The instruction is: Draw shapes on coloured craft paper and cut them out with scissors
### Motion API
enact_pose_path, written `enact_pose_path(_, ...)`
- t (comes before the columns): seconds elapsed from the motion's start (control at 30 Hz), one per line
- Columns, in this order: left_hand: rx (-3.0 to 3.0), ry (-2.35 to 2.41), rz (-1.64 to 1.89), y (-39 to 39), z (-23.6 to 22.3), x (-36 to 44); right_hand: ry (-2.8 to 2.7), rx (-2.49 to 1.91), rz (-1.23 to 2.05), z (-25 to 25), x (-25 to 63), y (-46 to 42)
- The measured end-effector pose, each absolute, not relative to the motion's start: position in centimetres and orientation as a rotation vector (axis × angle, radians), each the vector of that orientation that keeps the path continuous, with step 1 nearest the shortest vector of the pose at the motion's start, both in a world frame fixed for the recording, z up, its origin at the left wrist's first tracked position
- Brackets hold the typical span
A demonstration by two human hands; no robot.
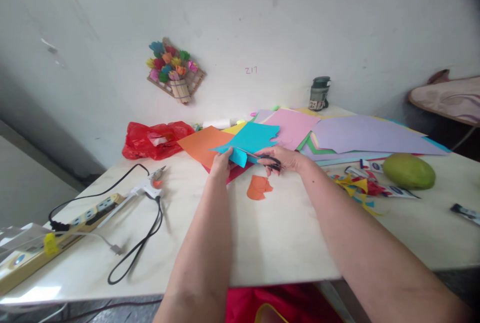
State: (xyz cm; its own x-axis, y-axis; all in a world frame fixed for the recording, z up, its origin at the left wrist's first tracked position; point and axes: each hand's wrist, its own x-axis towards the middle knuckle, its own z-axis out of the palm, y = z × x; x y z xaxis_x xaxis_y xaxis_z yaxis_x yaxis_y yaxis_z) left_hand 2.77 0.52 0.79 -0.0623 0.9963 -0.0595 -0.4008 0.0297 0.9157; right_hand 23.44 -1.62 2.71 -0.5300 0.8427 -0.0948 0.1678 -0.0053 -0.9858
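My left hand [222,159] is closed on the lower left edge of a blue sheet of paper [255,135]. In my right hand [279,158] is a pair of scissors with dark handles [273,162], its blades reaching left to the blue paper. A flap of the blue sheet [237,158] hangs down beside the left fingers. The sheet's right edge is jagged. Below the hands, a cut piece of orange paper [258,187] lies on the table. An orange sheet [205,143] lies behind and left of the blue one, with a bit of red paper [239,173] showing underneath.
Pink [293,124] and lilac sheets [369,134] spread to the right. A green mango [408,171] sits near paper scraps [354,185] and tubes. Left are a red plastic bag [155,139], a glue gun [149,186] with its cord, and a power strip [80,223]. A green tumbler [319,94] stands behind.
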Motion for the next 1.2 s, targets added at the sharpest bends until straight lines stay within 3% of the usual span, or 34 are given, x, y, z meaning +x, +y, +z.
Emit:
enact_pose_path(0.23, 0.866, 0.970, 1.357, 0.6, 0.8, 3.0, -1.951, -1.023, 1.479, 3.5, 23.5, -2.6)
enact_pose_path(0.77, 0.836, 1.006, 1.353, 1.1, 0.2, 3.0, -1.713, -1.020, 1.658, 2.7, 23.2, -1.9)
enact_pose_path(1.2, 0.929, 0.838, 1.239, -0.3, 1.9, 3.1, -1.638, -0.840, 1.565, 3.1, 23.6, -2.2)
